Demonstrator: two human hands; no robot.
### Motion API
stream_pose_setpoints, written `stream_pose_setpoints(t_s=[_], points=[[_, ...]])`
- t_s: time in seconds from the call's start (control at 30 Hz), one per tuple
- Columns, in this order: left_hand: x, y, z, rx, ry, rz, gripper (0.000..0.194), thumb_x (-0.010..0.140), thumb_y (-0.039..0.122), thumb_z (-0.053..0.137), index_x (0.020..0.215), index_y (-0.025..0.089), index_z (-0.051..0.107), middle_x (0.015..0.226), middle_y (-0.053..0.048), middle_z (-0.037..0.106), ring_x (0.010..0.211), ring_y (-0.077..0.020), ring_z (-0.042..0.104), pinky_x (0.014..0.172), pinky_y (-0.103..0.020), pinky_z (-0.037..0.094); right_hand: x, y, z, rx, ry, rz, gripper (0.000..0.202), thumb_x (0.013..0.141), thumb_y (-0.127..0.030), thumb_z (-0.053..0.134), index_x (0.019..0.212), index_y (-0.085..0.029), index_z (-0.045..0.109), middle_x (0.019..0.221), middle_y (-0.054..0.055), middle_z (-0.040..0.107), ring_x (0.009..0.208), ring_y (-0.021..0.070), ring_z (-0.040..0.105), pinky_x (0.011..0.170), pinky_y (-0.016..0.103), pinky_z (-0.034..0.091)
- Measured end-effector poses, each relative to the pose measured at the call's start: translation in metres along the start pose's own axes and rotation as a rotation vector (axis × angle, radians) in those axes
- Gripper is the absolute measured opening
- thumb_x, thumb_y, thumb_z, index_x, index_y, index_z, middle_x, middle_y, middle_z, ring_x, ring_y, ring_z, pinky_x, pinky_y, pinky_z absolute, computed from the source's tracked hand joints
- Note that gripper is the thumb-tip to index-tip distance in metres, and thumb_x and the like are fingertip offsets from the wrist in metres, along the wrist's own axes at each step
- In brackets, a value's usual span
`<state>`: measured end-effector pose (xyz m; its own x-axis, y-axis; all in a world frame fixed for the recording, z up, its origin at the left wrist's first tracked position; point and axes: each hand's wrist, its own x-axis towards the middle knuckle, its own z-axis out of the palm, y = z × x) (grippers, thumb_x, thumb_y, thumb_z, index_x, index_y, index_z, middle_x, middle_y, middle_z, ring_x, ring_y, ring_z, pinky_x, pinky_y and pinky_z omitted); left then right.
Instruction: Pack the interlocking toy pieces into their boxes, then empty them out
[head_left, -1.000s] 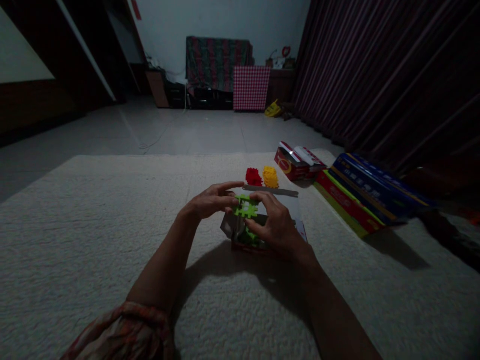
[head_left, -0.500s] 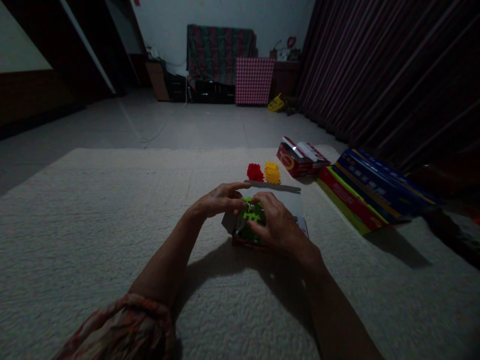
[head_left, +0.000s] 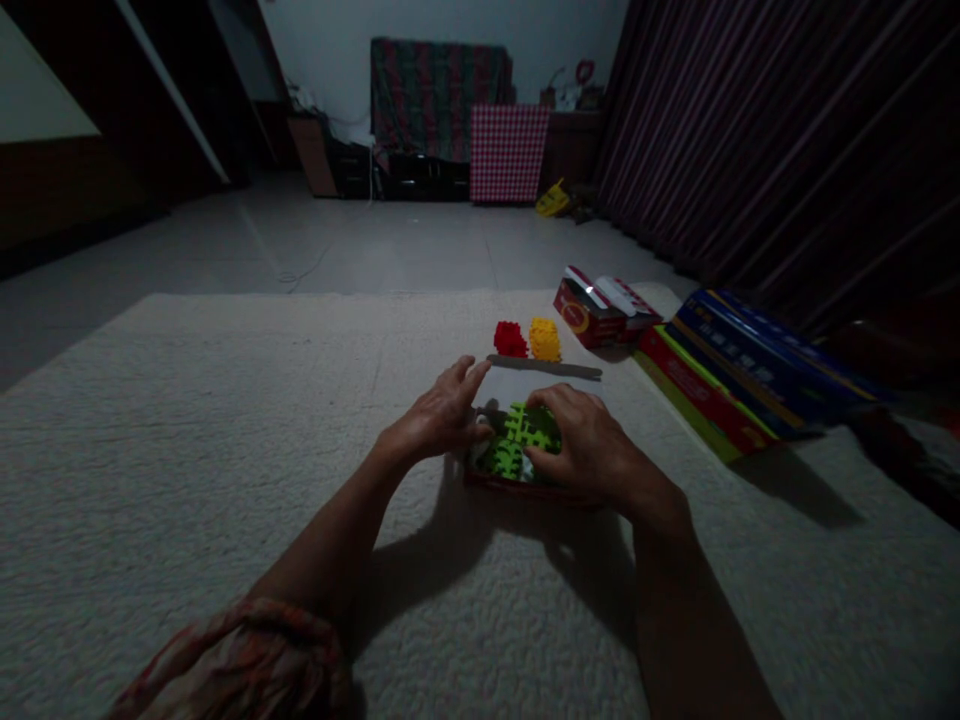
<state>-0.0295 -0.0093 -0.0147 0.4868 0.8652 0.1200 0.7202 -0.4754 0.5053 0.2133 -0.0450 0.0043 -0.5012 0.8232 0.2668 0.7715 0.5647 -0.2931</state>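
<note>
Green toothed plastic pieces (head_left: 508,457) lie in a low box (head_left: 499,485) with a raised pale lid flap, on the light quilted mat. My left hand (head_left: 442,410) is at the box's left edge, fingers apart, with nothing visible in it. Over the box's right part, my right hand (head_left: 585,440) has its thumb and fingers around a green piece (head_left: 538,428). Its palm hides the box's right side. Just beyond the lid stand a red toothed block (head_left: 511,340) and a yellow one (head_left: 545,340).
An opened red and white box (head_left: 592,312) lies on the mat (head_left: 225,430) at the back right. Nearer on the right are large blue boxes (head_left: 757,365) and a red and green box (head_left: 697,395). Dark curtains (head_left: 750,130) hang behind them.
My right hand has moved right with the green piece. My left hand has drawn slightly left and its fingers have spread. More green pieces show in the box.
</note>
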Motion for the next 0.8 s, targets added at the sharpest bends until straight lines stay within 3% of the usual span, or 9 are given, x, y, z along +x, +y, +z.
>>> stream_pose_setpoints(t_s=[0.17,0.33,0.5,0.67,0.8], points=[[-0.001,0.015,0.015,0.098,-0.088,-0.064,0.099,0.077,0.033,0.074,0.159,0.015,0.020,0.168,-0.028,0.016,0.156,-0.0429,0.018,0.118,-0.058,0.036,0.000,-0.002,0.002,-0.007,-0.038,0.001,0.025,0.078,-0.019,0.066,0.099,-0.023,0.053,0.101,0.007,0.063,0.095,0.0259,0.058,0.088,0.041,0.044],[-0.004,0.013,0.021,0.158,-0.103,-0.086,0.093,0.079,0.026,0.071,0.157,0.016,0.022,0.167,-0.029,0.017,0.153,-0.0465,0.023,0.112,-0.059,0.042,0.000,-0.007,0.003,-0.006,-0.066,-0.001,0.026,0.079,-0.020,0.067,0.101,-0.023,0.054,0.101,0.007,0.063,0.094,0.0259,0.057,0.088,0.041,0.044],[-0.003,0.003,0.022,0.088,-0.066,-0.074,0.088,0.077,0.018,0.067,0.155,0.022,0.027,0.164,-0.023,0.027,0.143,-0.0411,0.043,0.110,-0.055,0.044,-0.001,-0.010,0.004,-0.001,-0.076,0.002,0.027,0.077,-0.017,0.069,0.099,-0.023,0.056,0.101,0.007,0.063,0.095,0.0262,0.057,0.088,0.041,0.045],[0.003,-0.005,0.016,-0.036,-0.108,-0.057,0.085,0.073,0.017,0.067,0.151,0.015,0.033,0.149,-0.024,0.042,0.130,-0.0363,0.052,0.109,-0.051,0.045,-0.002,-0.016,0.006,0.027,-0.092,-0.004,0.026,0.079,-0.016,0.068,0.101,-0.022,0.057,0.101,0.008,0.062,0.095,0.0256,0.056,0.086,0.040,0.046],[0.003,-0.010,0.015,-0.064,-0.141,-0.045,0.073,0.075,0.019,0.067,0.144,0.018,0.042,0.134,-0.017,0.053,0.117,-0.0317,0.058,0.104,-0.050,0.048,-0.002,-0.026,0.009,0.062,-0.133,0.030,0.024,0.081,-0.014,0.068,0.102,-0.022,0.058,0.103,0.008,0.062,0.097,0.0259,0.058,0.084,0.039,0.048]])
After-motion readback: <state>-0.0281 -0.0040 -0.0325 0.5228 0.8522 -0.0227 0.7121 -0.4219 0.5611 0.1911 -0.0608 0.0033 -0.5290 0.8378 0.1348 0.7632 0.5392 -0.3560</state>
